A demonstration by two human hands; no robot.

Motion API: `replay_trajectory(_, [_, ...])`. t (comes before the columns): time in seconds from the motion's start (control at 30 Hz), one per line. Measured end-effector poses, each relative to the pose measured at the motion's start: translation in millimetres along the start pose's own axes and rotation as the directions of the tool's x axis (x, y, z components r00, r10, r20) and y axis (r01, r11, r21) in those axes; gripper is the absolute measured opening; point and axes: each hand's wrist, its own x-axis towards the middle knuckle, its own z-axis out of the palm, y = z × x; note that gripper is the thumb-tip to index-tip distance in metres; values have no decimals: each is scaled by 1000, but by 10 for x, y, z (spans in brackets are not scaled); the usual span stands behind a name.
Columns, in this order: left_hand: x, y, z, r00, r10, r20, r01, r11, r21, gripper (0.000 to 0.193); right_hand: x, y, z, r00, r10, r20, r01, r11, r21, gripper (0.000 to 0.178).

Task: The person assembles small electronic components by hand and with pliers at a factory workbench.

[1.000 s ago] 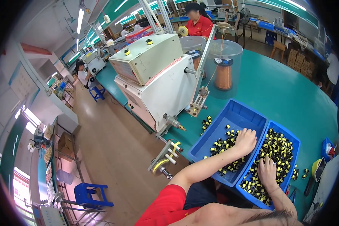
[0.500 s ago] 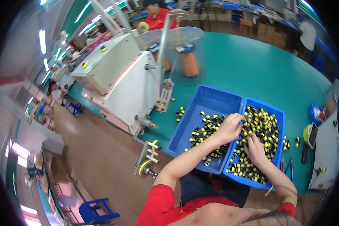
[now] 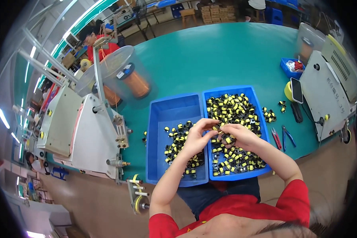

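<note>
Two blue plastic bins stand side by side in front of me. The right bin (image 3: pixel 261 131) is heaped with small black coils wrapped in yellow tape (image 3: pixel 236 105). A smaller pile of similar coils (image 3: pixel 178 139) lies in the left bin (image 3: pixel 156 119). Over the bins' shared wall, my left hand (image 3: pixel 198 138) has its thumb and fingers closed around a small black-and-yellow coil, partly hidden by the fingertips. My right hand (image 3: pixel 244 137) meets it above the right bin, fingers curled in, with a yellow-taped coil (image 3: pixel 228 139) at its fingers.
A winding machine (image 3: pixel 95 135) and copper wire spools (image 3: pixel 135 81) in clear tubs stand left. Several loose coils (image 3: pixel 269 115), red-handled pliers (image 3: pixel 276 138), blue-handled pliers (image 3: pixel 288 137) and a phone-like device (image 3: pixel 296 90) lie right, beside another machine (image 3: pixel 331 91).
The view has swung to the right, so the bins appear further left. My hands, apart before over the two bins, are now together, fingertips meeting above the right bin's edge.
</note>
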Motion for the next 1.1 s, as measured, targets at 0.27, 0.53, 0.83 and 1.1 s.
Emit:
replay_trajectory(0.27, [18, 71, -51, 985, -150, -80, 95, 875, -475, 35, 37, 134, -40, 997, 72, 0, -69, 952, 299, 30])
replay_trajectory(0.53, [18, -20, -142, 971, -197, 135, 224, 561, -797, 44, -30, 126, -33, 993, 82, 87, -101, 965, 244, 36])
replay_trajectory(0.83, [44, 39, -74, 948, -301, 108, 277, 603, -748, 38, -102, 117, -24, 992, 43, 118, -62, 986, 157, 41])
replay_trajectory(1.1, [-19, 29, 129, 994, -95, 58, 97, 994, -40, 35, -60, 175, -55, 988, -50, 144, 26, 986, 162, 37])
